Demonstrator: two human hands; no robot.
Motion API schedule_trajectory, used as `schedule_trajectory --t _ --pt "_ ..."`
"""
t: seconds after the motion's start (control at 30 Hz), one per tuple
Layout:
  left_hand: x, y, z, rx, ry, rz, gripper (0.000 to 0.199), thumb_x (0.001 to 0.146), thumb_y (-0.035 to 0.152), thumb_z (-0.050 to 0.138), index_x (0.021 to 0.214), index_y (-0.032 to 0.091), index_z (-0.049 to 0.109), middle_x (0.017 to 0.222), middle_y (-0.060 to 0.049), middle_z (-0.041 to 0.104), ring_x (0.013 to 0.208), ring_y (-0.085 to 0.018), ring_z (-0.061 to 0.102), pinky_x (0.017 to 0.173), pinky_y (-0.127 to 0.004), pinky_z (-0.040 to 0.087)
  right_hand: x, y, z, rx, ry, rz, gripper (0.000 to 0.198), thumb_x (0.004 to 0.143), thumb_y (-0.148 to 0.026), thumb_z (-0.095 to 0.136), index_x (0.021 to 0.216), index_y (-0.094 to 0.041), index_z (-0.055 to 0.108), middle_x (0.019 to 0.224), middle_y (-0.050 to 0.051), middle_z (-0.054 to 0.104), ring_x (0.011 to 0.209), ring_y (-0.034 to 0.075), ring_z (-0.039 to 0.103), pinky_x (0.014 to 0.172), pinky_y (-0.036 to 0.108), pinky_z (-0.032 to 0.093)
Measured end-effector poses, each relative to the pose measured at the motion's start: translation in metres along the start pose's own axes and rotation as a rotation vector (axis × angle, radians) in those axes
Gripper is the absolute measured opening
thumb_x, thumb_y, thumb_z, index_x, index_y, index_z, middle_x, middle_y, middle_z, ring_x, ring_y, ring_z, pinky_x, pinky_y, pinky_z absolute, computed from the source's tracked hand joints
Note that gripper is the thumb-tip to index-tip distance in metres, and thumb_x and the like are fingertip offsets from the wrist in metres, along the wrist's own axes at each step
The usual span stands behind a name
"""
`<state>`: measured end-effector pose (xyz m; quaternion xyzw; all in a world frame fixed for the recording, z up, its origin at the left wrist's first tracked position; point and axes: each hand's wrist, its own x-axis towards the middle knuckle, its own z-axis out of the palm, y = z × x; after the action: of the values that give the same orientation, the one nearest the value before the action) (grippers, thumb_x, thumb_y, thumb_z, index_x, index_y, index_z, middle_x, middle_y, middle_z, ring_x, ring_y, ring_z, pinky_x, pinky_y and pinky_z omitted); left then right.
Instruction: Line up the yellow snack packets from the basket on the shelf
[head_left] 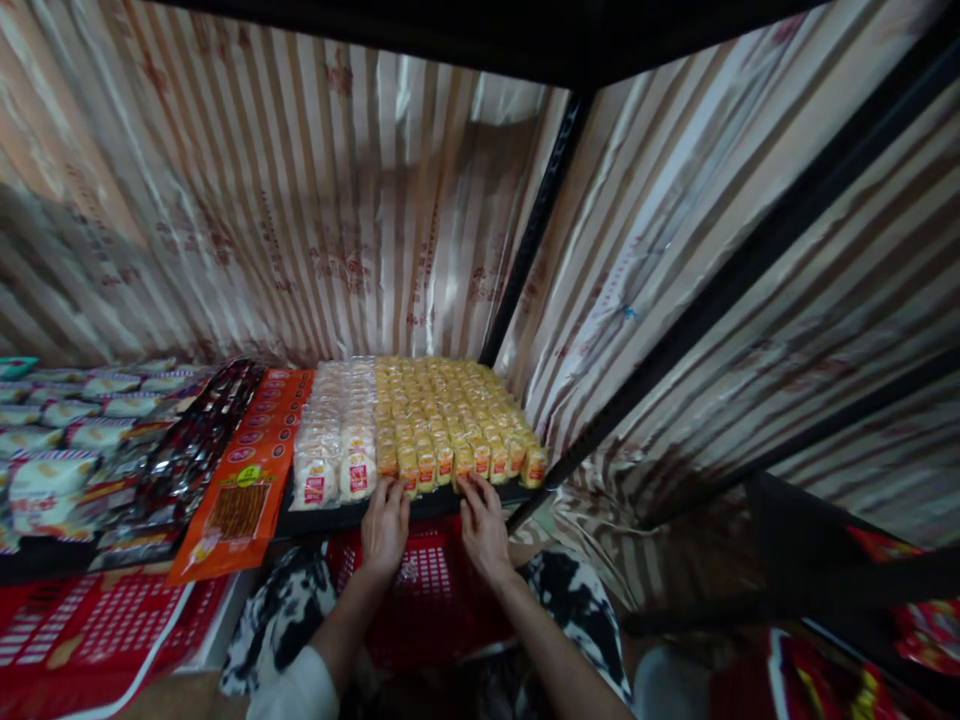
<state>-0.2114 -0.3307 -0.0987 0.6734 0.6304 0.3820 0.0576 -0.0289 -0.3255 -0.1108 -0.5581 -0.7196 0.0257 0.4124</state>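
Observation:
Small yellow-wrapped snack packets (442, 410) stand in tight rows on the black shelf (337, 518), red labels along the front. At the left end of the front row, my left hand (385, 530) touches the lower edge of the packets with its fingertips, fingers stretched forward. My right hand (484, 530) lies further right, its slightly spread fingers against the bottoms of the front packets. Neither hand visibly lifts anything. White round packets (358, 465) with red labels stand in columns just left of the yellow ones.
An orange snack bag (251, 490) hangs over the shelf edge, beside dark shiny packets (199, 430) and white wrapped packets (56, 480). Red baskets (427, 575) sit below the shelf. Black metal posts (675, 300) cross in front of striped sheeting (337, 200) on the right.

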Motion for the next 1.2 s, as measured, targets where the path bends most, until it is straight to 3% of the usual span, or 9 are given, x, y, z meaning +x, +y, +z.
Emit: schedule_trajectory --t 0.63,0.8,0.93,1.1,1.2 --pt "-0.020 0.015 0.004 0.043 0.094 0.027 0.030 0.084 0.020 0.041 0.105 0.017 0.061 0.106 -0.010 0.052 0.094 -0.020 0.057 0.080 -0.034 0.052 -0.002 0.009 -0.021 0.004 -0.035 -0.076 0.048 0.083 -0.014 0.038 0.130 -0.022 0.045 0.130 0.009 0.045 0.121 0.021 0.041 0.098 0.041 0.042" --pt "-0.025 0.047 0.019 -0.025 -0.042 0.154 0.036 0.081 0.011 0.038 0.108 0.019 0.060 0.112 -0.009 0.054 0.108 -0.020 0.052 0.093 -0.035 0.046 -0.011 0.027 -0.030 -0.049 0.043 0.033 0.048 0.083 -0.014 0.037 0.129 -0.023 0.046 0.133 0.010 0.041 0.122 0.024 0.038 0.098 0.046 0.040" --pt "-0.021 0.074 0.037 -0.042 -0.157 0.184 0.046 0.078 0.006 0.037 0.119 0.020 0.052 0.123 -0.008 0.050 0.116 -0.019 0.046 0.097 -0.036 0.043 -0.009 0.044 -0.034 -0.074 0.004 0.060 0.052 0.082 -0.011 0.035 0.133 -0.021 0.041 0.134 0.009 0.041 0.123 0.022 0.037 0.100 0.044 0.038" --pt "-0.013 0.083 0.054 -0.034 -0.167 0.151 0.046 0.080 0.009 0.036 0.124 0.012 0.047 0.126 -0.013 0.045 0.122 -0.023 0.040 0.101 -0.038 0.040 -0.003 0.053 -0.038 -0.072 -0.073 0.009 0.055 0.080 -0.006 0.033 0.132 -0.018 0.042 0.132 0.008 0.045 0.122 0.019 0.038 0.102 0.039 0.038" --pt "-0.013 0.080 0.059 -0.049 -0.140 0.151 0.047 0.080 0.009 0.037 0.126 0.013 0.045 0.126 -0.013 0.045 0.122 -0.022 0.039 0.101 -0.039 0.039 -0.005 0.052 -0.042 -0.074 -0.024 0.035 0.055 0.081 -0.007 0.033 0.134 -0.019 0.039 0.138 0.008 0.038 0.127 0.021 0.032 0.103 0.043 0.035"
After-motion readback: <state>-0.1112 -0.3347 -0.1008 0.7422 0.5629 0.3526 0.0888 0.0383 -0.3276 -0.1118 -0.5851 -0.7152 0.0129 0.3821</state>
